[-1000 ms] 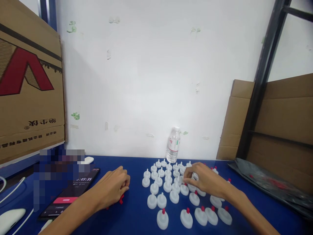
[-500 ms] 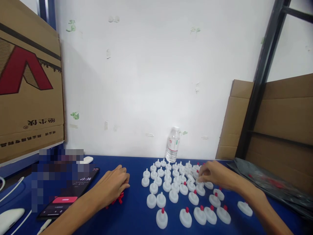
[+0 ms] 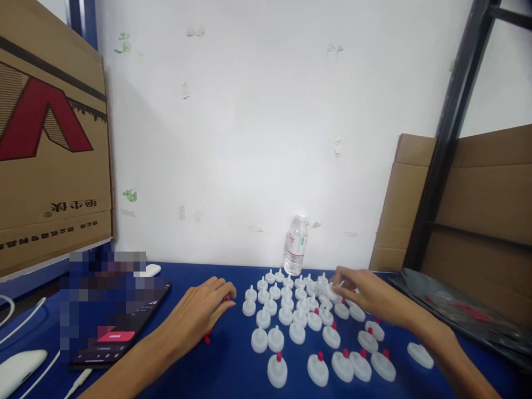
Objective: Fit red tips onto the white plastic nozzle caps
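Note:
My left hand point(image 3: 205, 305) is closed in a pinch, with a small red cap point(image 3: 227, 298) showing between the fingertips. More red caps point(image 3: 208, 336) lie on the table just below it, partly hidden by the wrist. My right hand point(image 3: 359, 288) is over the back right of a group of white nozzle lids, its thumb and fingers closed on one white nozzle lid point(image 3: 331, 292). Several lids stand bare with their spouts up, like the lid point(image 3: 260, 339) at the left. Others wear red caps on their spouts, such as the capped lid point(image 3: 277, 370) near the front.
A clear water bottle point(image 3: 296, 246) stands against the wall behind the lids. At left are a phone point(image 3: 124, 327) with a cable, a white device point(image 3: 22, 366) and a large cardboard box point(image 3: 54, 183). A dark plastic bag point(image 3: 465, 310) lies at the right edge.
My left hand has moved right, away from the red caps, and a red cap now shows in its fingertips. The right hand has lifted slightly with a white nozzle lid.

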Tool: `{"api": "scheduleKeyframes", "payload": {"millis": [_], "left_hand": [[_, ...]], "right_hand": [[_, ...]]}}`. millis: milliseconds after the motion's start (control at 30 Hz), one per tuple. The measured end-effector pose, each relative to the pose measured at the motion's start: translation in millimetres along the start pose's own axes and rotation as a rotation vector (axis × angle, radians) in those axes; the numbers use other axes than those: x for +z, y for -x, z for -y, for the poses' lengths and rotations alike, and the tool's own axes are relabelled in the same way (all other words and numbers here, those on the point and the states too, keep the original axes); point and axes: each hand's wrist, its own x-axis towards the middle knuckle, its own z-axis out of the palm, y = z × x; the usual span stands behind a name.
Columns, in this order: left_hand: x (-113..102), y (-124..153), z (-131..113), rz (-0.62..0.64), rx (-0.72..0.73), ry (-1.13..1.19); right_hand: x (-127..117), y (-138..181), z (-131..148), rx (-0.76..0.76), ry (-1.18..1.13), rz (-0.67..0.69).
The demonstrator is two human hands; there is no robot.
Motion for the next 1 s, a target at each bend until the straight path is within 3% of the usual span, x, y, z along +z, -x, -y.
{"api": "scheduleKeyframes", "payload": {"millis": [267,467,600,733,833,1000], "left_hand": [[3.0,3.3,-14.9,-0.113,0.093,0.024],[4.1,10.3,-28.8,-0.409,0.427,0.091],[3.8,13.6,-42.0,-0.554,0.535,0.107],[0.4,18.8,-53.0,-0.580,0.614,0.120],[-0.9,22.3,-57.5,-0.561,0.631,0.143],[4.8,20.7,-59.2,-0.721,0.635,0.085]], "right_hand": [[32.8,-1.6,51.9,-0.329,-0.020,-0.233],[62.1,2.1,74.3,-0.542,0.008,-0.275],[71.6,4.2,83.0,-0.581,-0.029,-0.301],[78.9,5.5,88.7,-0.595,-0.046,-0.319],[83.0,6.2,91.5,-0.638,-0.079,-0.348],[83.4,9.1,99.6,-0.714,-0.073,-0.426]]}}
